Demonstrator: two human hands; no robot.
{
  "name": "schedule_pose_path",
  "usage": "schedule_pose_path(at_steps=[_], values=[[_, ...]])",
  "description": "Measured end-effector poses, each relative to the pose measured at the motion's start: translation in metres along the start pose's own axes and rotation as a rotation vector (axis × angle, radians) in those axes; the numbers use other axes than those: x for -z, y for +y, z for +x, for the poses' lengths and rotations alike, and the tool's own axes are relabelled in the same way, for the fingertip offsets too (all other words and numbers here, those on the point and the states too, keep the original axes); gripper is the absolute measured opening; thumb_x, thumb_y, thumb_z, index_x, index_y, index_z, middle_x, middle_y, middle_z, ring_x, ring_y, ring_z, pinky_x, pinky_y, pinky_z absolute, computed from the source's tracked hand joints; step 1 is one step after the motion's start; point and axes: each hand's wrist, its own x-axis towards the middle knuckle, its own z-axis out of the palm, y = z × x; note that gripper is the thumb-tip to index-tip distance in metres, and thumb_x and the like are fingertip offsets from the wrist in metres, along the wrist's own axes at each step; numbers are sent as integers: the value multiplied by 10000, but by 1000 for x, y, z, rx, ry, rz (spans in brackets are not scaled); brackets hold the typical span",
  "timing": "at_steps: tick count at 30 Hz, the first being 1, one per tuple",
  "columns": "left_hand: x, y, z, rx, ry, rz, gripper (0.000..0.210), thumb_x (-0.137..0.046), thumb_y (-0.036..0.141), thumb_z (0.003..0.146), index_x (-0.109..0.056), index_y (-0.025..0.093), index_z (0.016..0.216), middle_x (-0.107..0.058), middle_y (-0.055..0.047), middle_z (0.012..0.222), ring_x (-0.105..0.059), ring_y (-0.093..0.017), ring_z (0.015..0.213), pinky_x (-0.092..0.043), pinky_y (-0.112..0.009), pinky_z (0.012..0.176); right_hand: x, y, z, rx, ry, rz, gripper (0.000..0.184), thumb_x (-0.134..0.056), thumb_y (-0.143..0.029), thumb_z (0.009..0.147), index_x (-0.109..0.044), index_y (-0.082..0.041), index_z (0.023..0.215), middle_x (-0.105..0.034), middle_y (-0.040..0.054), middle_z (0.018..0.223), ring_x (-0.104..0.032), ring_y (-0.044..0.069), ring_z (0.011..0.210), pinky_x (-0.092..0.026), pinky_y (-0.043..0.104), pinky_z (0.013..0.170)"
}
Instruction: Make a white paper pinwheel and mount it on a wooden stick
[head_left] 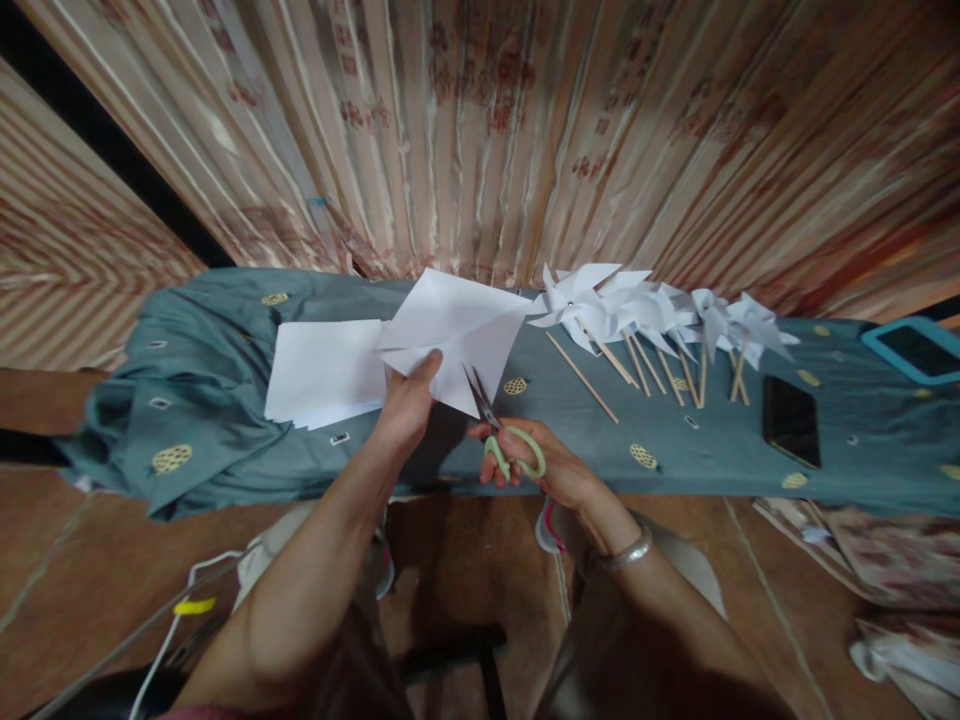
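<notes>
From where I stand, the person's left hand pinches a square sheet of white paper, thumb on top, the other fingers mostly hidden. The sheet is held above the blue-grey cloth with yellow pineapple prints, turned cornerwise and partly overlapping a stack of white rectangular paper at its left.

The right hand, a silver bangle at its wrist, is curled round the light-green handles of a pair of metal-bladed scissors. The blades stand slightly parted over the sheet's lower right part — whether they touch it, I can't tell.

To the right, white paper pinwheels on pale wooden sticks lie in an overlapping row, with one loose pale stick just beside them. Farther right lie a black phone and a blue-framed device.
</notes>
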Motion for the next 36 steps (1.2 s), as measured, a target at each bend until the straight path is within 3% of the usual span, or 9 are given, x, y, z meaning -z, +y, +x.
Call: schedule_pose_path(at_steps=[10, 17, 22, 30, 36], values=[[4, -2, 7, -38, 44, 56, 532, -747, 237, 714, -583, 182, 1217, -709, -97, 1166, -650, -264, 1127, -500, -394, 995, 5, -3, -6, -1, -39, -67, 650, -660, -724, 713, -630, -143, 1004, -710, 39, 664, -580, 112, 532, -376, 209, 464], [-4, 0, -9, 67, -88, 6, 521, -767, 274, 646, -636, 143, 1134, -738, -109, 1067, -693, -279, 990, -552, -379, 855, 4, -3, -1, -13, 13, -65, 635, -685, -757, 645, -615, -154, 833, -704, 34, 648, -582, 97, 524, -374, 193, 456], [-7, 0, -14, 85, -81, 3, 469, -794, 288, 606, -660, 130, 1027, -751, -88, 971, -702, -258, 882, -554, -355, 784, 0, 0, 6, 3, 53, -68, 601, -744, -725, 592, -604, -163, 753, -684, 9, 609, -555, 78, 498, -372, 188, 457], [-7, 0, -18, 96, -100, 7, 465, -802, 292, 614, -660, 138, 1029, -752, -108, 989, -687, -292, 999, -522, -417, 927, -1, 2, 9, 65, 73, -85, 526, -753, -670, 635, -601, -174, 726, -671, -1, 584, -552, 88, 493, -370, 196, 452], [-7, -2, -18, 81, -90, 9, 545, -792, 281, 643, -627, 143, 1144, -742, -111, 1062, -677, -286, 1034, -518, -422, 946, -2, 3, 11, 85, 83, -97, 501, -784, -635, 614, -598, -174, 679, -650, -10, 549, -519, 77, 470, -360, 191, 449]])
